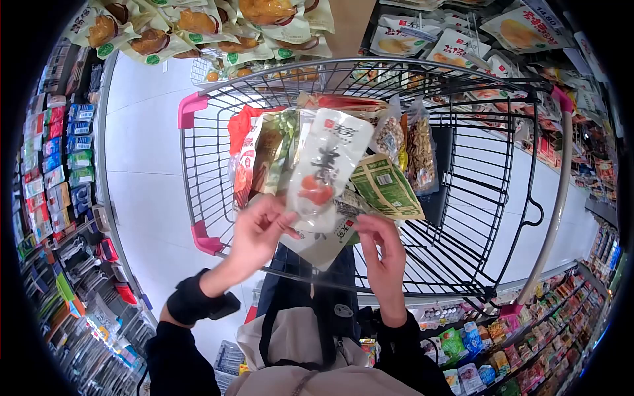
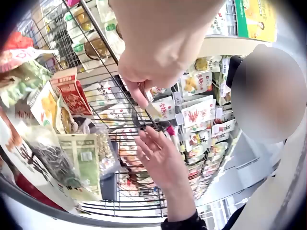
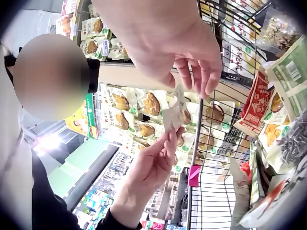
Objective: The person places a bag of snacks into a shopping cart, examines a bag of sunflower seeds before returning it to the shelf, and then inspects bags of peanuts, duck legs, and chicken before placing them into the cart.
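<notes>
Standing at the cart (image 1: 192,111) and, judging by the pose, handling a pale packet (image 3: 173,116) above the cart's near side. Pinching that packet between thumb and fingers of the left hand (image 1: 259,230). Holding the right hand (image 1: 384,245) near it, with fingers loosely bent, apparently gripping nothing; not showing clearly any touch on the packet. Seeing from the head a long white packet (image 1: 330,162) stretching over the goods at the cart's middle, but not being able to tell that one from the pinched packet. Probably calling next for a firm pinch, then for turning the packet or laying it flat within the cart.

Seeing a red bag (image 1: 244,121) lying toward the cart's left end, a green packet (image 1: 387,188) and a bag of nuts (image 1: 421,142) lying right of the cart's middle. Facing chicken packets (image 1: 198,22) beyond the cart's far rim. Likely running short of flat room among the goods crowding the cart's left and middle; needing to clear the cart's near rim too.
</notes>
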A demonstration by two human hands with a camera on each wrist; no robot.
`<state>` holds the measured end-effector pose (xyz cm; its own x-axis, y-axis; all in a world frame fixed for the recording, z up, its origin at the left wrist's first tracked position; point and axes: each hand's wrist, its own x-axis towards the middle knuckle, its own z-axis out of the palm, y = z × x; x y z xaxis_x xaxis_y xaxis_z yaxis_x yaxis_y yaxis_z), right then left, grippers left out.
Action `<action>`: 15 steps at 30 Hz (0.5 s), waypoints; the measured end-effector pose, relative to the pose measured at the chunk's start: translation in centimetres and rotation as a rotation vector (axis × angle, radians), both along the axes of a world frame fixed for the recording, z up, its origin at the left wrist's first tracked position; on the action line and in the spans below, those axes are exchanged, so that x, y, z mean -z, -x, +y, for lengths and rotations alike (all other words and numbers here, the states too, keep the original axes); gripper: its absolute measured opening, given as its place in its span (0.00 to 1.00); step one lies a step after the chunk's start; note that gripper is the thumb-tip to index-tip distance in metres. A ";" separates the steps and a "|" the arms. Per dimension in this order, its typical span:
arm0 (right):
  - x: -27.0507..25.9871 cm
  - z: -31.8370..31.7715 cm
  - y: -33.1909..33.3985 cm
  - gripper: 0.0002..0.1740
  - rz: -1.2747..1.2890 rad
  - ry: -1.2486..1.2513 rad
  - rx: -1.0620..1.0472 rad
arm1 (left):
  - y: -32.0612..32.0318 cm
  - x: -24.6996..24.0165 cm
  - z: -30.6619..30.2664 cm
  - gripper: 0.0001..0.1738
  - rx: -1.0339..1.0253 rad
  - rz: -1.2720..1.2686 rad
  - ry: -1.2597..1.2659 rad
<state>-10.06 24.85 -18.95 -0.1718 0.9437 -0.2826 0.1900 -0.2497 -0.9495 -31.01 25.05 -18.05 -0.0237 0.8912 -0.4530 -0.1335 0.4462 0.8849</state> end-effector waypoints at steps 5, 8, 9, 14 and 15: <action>-0.9 1.8 1.6 0.17 0.328 0.076 0.155 | -2.1 0.5 -1.5 0.02 0.070 0.156 -0.128; -0.7 2.1 1.7 0.14 0.349 0.040 0.235 | -2.5 0.3 -2.1 0.02 0.142 0.295 -0.208; -0.9 2.2 1.6 0.13 0.337 0.080 0.245 | -2.6 0.2 -2.2 0.02 0.154 0.314 -0.242; -1.0 2.1 1.8 0.08 0.267 0.092 0.266 | -2.4 0.5 -3.0 0.05 0.214 0.422 -0.396; -1.0 2.2 1.8 0.08 0.256 0.068 0.260 | -2.3 0.7 -3.1 0.05 0.211 0.432 -0.410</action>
